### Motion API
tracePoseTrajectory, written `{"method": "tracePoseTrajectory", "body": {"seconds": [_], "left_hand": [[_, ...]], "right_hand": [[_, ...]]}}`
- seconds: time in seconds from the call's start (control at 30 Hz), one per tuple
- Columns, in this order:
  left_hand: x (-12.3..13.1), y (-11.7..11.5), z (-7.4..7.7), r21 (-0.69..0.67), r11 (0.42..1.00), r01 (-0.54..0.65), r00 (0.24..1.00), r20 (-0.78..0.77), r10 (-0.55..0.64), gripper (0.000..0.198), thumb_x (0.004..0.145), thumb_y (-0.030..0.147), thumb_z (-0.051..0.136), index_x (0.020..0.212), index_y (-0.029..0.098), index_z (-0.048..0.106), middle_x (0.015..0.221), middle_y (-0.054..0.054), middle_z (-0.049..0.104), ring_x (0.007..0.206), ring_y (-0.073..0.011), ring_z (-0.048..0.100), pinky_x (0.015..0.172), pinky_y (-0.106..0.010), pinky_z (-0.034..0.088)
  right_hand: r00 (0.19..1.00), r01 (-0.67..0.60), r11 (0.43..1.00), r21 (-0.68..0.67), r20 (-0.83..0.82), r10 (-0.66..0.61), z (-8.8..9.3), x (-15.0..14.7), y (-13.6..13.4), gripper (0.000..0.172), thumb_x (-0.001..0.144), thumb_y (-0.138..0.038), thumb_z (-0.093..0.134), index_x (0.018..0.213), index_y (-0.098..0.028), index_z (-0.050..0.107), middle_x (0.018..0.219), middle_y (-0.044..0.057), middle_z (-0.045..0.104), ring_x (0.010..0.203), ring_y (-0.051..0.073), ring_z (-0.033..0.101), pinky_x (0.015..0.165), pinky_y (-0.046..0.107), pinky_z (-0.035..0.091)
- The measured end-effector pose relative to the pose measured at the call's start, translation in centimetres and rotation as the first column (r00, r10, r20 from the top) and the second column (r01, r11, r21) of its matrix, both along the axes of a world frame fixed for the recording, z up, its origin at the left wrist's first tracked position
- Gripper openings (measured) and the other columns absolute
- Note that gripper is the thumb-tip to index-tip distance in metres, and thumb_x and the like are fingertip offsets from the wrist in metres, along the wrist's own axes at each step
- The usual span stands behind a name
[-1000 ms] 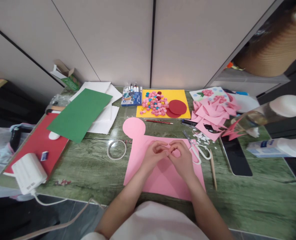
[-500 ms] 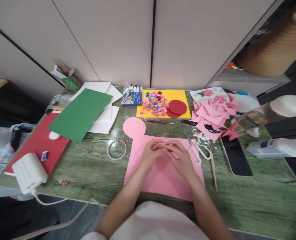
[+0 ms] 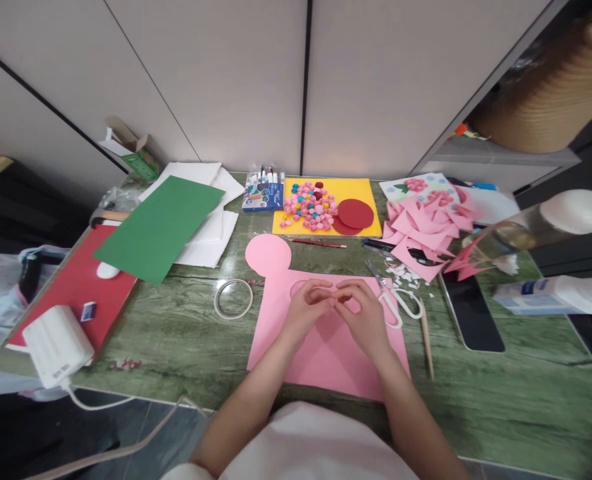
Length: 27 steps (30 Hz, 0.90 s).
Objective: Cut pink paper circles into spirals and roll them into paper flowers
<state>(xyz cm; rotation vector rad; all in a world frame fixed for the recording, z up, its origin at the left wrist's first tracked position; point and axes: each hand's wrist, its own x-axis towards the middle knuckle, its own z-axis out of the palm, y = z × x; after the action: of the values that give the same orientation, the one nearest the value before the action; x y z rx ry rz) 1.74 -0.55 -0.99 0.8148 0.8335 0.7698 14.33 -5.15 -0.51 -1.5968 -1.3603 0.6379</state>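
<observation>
Paper sheet (image 3: 349,370), pink and broad, lies flat on the table (image 3: 176,347) near the middle of its front edge, directly beneath both hands. The left hand (image 3: 306,308) is over the sheet's left half and the right hand (image 3: 367,312) over its right half, both nearer its far edge than its near one. On each, the fingers are curled inward, and the fingertips meet between the two hands; whether a small piece is pinched there I cannot tell, since the fingers hide it. A curved outline shows on the sheet beside the left hand's fingers.

Pink discs (image 3: 267,255), stacked, overlap the sheet's far left corner. Scissors (image 3: 389,289) with white handles lie across its right edge, just beside the right hand, with a wooden stick (image 3: 427,340) next to them and a phone (image 3: 473,313) farther towards the table's right edge. A tape roll (image 3: 217,301) lies apart from the sheet, on its left.

Towards the table's back edge are a green sheet (image 3: 161,230) on white sheets (image 3: 203,252), a marker pack (image 3: 263,197) and a yellow sheet (image 3: 346,189) bearing small coloured balls (image 3: 313,210) and red discs (image 3: 356,215). Pink offcuts (image 3: 421,230) are heaped near the back right corner, while a white adapter (image 3: 59,347) sits close to the front left corner, partly on a red sheet (image 3: 71,287)
</observation>
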Motion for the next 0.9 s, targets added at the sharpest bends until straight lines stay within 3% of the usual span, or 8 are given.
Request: {"method": "tracePoseTrajectory", "body": {"seconds": [0.23,0.53,0.8,0.9], "left_hand": [[0.12,-0.11,0.34,0.0,1.0,0.01,1.0,0.016,-0.01,0.031,0.061,0.021,0.073,0.087,0.015,0.057,0.072,-0.001,0.066,0.072,-0.0135,0.063,0.069,-0.025,0.045],[-0.12,0.07,-0.14,0.004,0.999,-0.054,0.999,-0.003,0.054,0.034,0.065,0.023,0.07,0.094,0.017,0.053,0.07,0.0,0.066,0.059,-0.0111,0.06,0.064,-0.026,0.045],[-0.09,0.06,0.16,0.022,0.999,-0.044,0.999,-0.03,0.044,0.035,0.067,0.018,0.067,0.098,0.016,0.051,0.068,0.002,0.063,0.063,-0.0095,0.059,0.067,-0.024,0.045],[-0.09,-0.05,0.3,0.032,0.999,-0.041,0.998,-0.043,0.042,0.036,0.067,0.019,0.067,0.099,0.017,0.051,0.071,0.001,0.064,0.065,-0.01,0.06,0.068,-0.024,0.045]], "right_hand": [[1.0,0.004,1.0,0.005,-0.007,-0.004,0.37,-0.13,0.09,0.005,0.071,-0.018,0.06,0.069,-0.021,0.057,0.084,0.003,0.057,0.077,0.017,0.056,0.067,0.031,0.05],[0.994,-0.026,0.999,0.035,0.111,0.022,0.19,0.24,-0.13,0.013,0.079,-0.019,0.055,0.086,-0.024,0.065,0.092,0.004,0.056,0.07,0.014,0.058,0.072,0.034,0.051],[0.972,-0.163,0.986,0.032,0.174,0.155,-0.08,0.34,-0.25,0.027,0.086,-0.017,0.045,0.103,-0.029,0.062,0.1,0.005,0.055,0.092,0.018,0.057,0.08,0.035,0.05],[0.978,-0.14,0.99,0.035,0.164,0.133,-0.3,0.35,-0.22,0.026,0.086,-0.017,0.045,0.102,-0.028,0.063,0.1,0.005,0.056,0.093,0.019,0.057,0.08,0.035,0.05]]}}
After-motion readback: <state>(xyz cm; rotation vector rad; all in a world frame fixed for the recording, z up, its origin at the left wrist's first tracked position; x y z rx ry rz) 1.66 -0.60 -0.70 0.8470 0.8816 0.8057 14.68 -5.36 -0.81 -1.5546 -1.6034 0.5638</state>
